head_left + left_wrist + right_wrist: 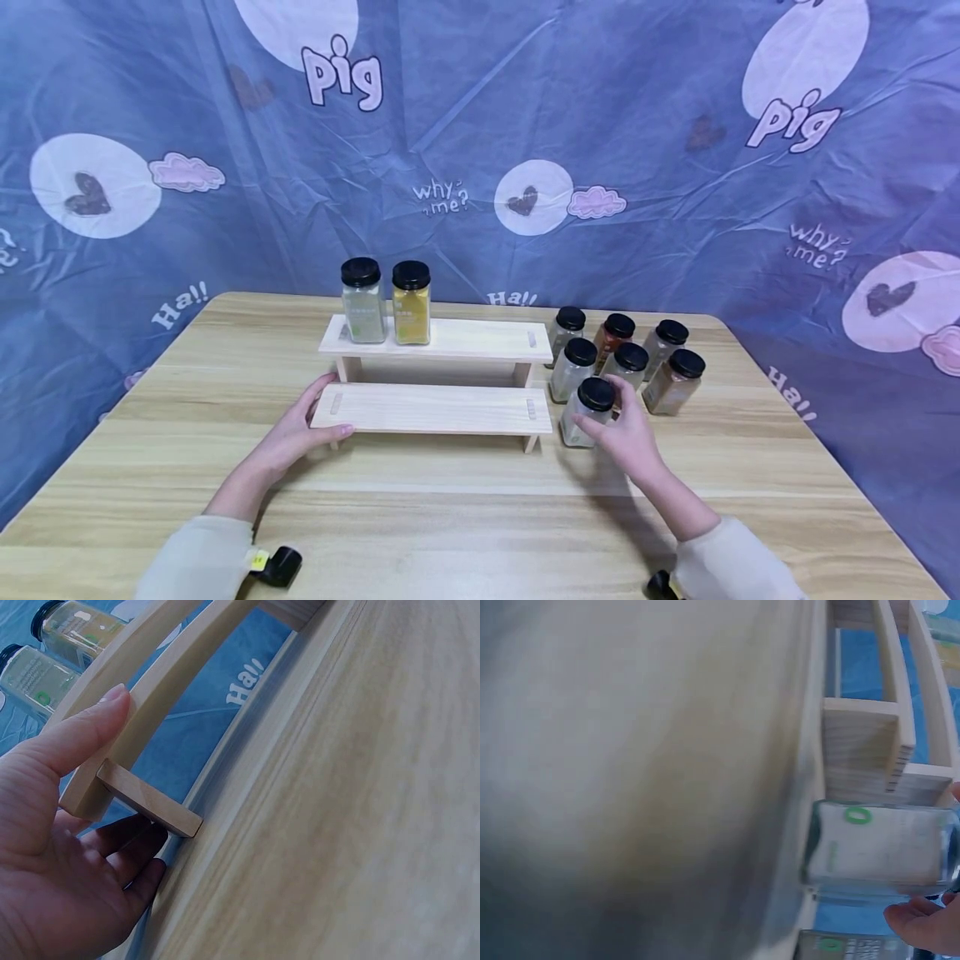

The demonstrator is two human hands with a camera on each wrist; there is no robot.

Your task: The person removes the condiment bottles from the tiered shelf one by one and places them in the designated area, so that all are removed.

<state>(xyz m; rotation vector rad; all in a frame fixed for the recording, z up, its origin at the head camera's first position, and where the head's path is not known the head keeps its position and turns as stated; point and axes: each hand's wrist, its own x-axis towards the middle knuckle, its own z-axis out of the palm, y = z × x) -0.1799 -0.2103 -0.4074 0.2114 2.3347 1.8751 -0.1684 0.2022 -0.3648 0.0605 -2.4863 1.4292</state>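
Fingers [624, 396] and thumb of the right hand [633, 437] grasp the front jar [583, 410], a black-lidded one with pale contents, near its top. It is upright just beside the right end of the lower tier [435, 410]; whether its base rests on the counter [450, 533] or has left it, I cannot tell. At the other end, the left hand [296, 433] grips the lower tier's left edge, its thumb against the front of the board and the other fingers bent in behind and below, beside a wooden leg; it looks like a steadying hold. The lower tier carries no jars.

Behind it, the upper tier [480, 337] bears two upright jars side by side at its left end: one pale green [365, 310], one yellow [412, 315]. The rest of that board, toward the right, is bare.

To the right of both tiers, six more jars stand clustered on the counter. Nearest are a white jar [570, 383], another pale jar [617, 367] and a brown jar [671, 392]; farther back are a second white jar [562, 337], a red jar [609, 342] and a greyish jar [660, 350]. Beyond hangs a blue printed cloth [465, 125].

If the work is shelving these jars, it seems to be in its early part: two are up, one is in hand, and six remain, with room left on the upper tier and all of the lower one.
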